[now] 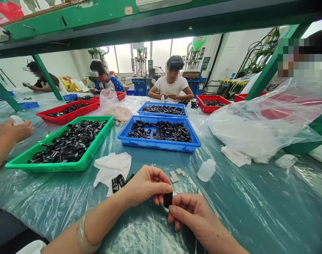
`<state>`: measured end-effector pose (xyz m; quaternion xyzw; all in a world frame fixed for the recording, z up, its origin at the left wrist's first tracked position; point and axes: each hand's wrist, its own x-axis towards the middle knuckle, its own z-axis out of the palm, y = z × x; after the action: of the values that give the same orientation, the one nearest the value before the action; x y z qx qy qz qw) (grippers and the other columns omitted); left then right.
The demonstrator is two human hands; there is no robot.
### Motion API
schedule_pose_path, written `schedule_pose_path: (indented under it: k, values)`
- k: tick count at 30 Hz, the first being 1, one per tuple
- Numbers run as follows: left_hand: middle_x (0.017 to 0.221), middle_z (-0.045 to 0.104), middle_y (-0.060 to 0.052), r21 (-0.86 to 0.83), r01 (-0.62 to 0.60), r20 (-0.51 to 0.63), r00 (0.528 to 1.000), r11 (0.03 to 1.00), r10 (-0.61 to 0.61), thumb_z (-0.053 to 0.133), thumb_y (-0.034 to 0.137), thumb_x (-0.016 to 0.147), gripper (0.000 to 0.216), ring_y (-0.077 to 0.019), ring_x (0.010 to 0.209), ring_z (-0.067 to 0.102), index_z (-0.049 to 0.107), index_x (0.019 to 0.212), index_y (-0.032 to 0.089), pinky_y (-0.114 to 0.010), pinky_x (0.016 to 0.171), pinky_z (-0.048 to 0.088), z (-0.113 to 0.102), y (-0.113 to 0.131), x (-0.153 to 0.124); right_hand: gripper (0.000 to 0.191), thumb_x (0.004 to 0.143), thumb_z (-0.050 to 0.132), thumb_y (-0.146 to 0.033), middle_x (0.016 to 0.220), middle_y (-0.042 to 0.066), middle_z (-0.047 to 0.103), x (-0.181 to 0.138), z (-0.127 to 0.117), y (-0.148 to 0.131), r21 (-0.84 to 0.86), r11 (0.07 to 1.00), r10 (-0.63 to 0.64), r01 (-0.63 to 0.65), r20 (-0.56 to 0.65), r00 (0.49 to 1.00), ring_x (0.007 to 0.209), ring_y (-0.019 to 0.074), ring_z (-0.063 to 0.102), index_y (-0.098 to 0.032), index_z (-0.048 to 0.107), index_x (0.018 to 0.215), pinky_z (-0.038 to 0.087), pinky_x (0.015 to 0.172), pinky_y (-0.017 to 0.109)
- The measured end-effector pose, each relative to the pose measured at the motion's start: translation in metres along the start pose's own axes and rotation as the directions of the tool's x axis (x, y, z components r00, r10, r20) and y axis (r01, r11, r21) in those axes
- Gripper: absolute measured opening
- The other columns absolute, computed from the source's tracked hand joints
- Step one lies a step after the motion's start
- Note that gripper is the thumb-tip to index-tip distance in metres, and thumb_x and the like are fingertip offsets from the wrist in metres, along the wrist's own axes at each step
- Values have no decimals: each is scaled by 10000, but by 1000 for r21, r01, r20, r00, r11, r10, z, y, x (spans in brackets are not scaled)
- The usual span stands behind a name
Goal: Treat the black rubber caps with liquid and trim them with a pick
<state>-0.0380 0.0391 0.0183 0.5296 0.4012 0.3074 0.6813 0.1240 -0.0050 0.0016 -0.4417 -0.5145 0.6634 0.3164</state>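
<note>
My left hand [146, 184] and my right hand [193, 213] meet low in the middle of the view, both pinched on one small black part [167, 199] held between their fingertips. Just left of my left hand, a few more black parts [118, 181] lie on a white cloth [111, 167]. A small white squeeze bottle [206, 170] lies on its side on the plastic-covered table [256, 208], to the right of some small white pads [176, 175].
A green tray [96, 150] and a blue tray [161, 143] hold many black parts; further blue and red trays stand behind. A big clear plastic bag [269, 123] fills the right. A co-worker's hand [14, 132] reaches in at left. Other people sit across the table.
</note>
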Motion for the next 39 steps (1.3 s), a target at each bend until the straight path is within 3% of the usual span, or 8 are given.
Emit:
schedule_pose_path:
  k: [11,16,18,22,24,27,31,39]
  values:
    - [446,556,8,21,14,53,998,1000,-15,670,362,678,277,-69,365,498,619,708,92,-150,365,375,0,-6,1,203,749,589,-312,606,-3,588,0,-2,-5,-39,999,-10,10,1,1000,523,75,461,-130,597,658,348,532,210]
    - [452,563,-3,37,8,33,999,999,-10,666,390,674,304,-65,362,482,629,670,88,-152,357,363,0,-5,1,219,774,546,-360,623,6,586,-1,-9,-7,-332,935,-178,124,-136,975,559,121,483,-160,611,712,374,534,240]
    - [490,587,-18,21,11,18,1000,1000,-11,672,406,662,319,-72,376,499,624,669,91,-156,353,369,0,-4,1,202,785,539,-372,673,12,593,-2,-16,-8,-519,829,-411,209,-312,856,603,149,506,-185,613,800,406,583,267]
    - [553,623,-43,6,42,13,999,999,-42,674,422,655,333,-93,422,553,618,662,93,-161,369,394,1,-2,0,321,771,560,-384,1005,73,567,-1,-35,-13,-774,595,-772,216,-477,420,890,236,534,-220,529,1045,436,752,354]
    - [576,632,-51,-1,60,26,998,998,-60,668,422,662,335,-107,455,585,620,665,91,-163,389,410,1,-2,-1,531,736,588,-426,1191,123,481,4,-47,-13,-800,582,-791,144,-517,326,1085,301,453,-209,431,1195,423,820,414]
    - [629,649,-67,-4,73,39,997,997,-72,658,419,674,335,-126,505,623,629,683,85,-160,410,423,1,-2,-2,787,673,625,-488,1311,182,369,15,-64,-8,-724,688,-690,51,-631,354,1196,356,359,-165,294,1310,373,895,495]
    - [695,667,-90,-10,76,27,997,997,-76,654,410,681,330,-142,531,643,633,707,82,-153,407,421,1,-2,-2,885,616,652,-508,1327,193,382,30,-82,7,-562,827,-475,-29,-725,499,1217,352,355,-136,264,1320,342,934,500]
    - [684,664,-87,-50,79,51,996,996,-77,700,368,635,308,-148,543,639,640,723,79,-169,425,441,1,-1,-2,481,668,600,-413,952,130,644,37,-91,12,-580,813,-399,-47,-615,680,832,288,609,-126,538,1050,472,724,408]
